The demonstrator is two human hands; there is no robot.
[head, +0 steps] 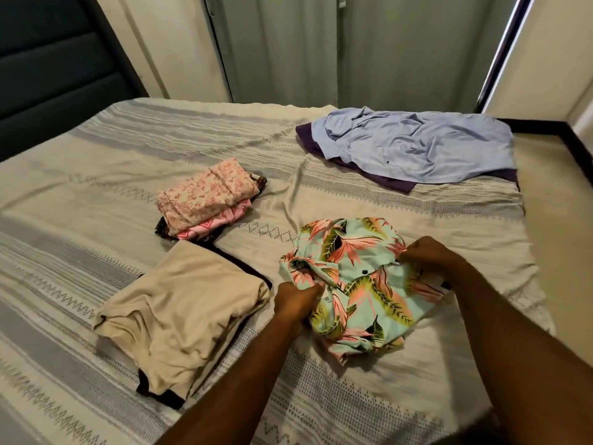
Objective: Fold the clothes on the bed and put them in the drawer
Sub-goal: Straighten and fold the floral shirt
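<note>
I see my left hand [296,301] and right hand [428,252] each gripping a tropical-print shirt [359,290] bunched on the striped bed [96,149]. Folded stacks [179,316] lie left of my hands. A blue shirt [417,146] lies beyond them, before pale curtains [288,49].

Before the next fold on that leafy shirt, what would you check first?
1. Left hand grips the floral shirt: ok.
2. Right hand grips it too: ok.
3. Shirt lies flat: not ok, bunched.
4. Bare bedspread around it for folding: ok.
5. Folded beige pile and pink pile apart from the shirt: ok.
6. All clothes folded: not ok, blue shirt still loose.
7. Drawer open: cannot tell, out of view.
</note>
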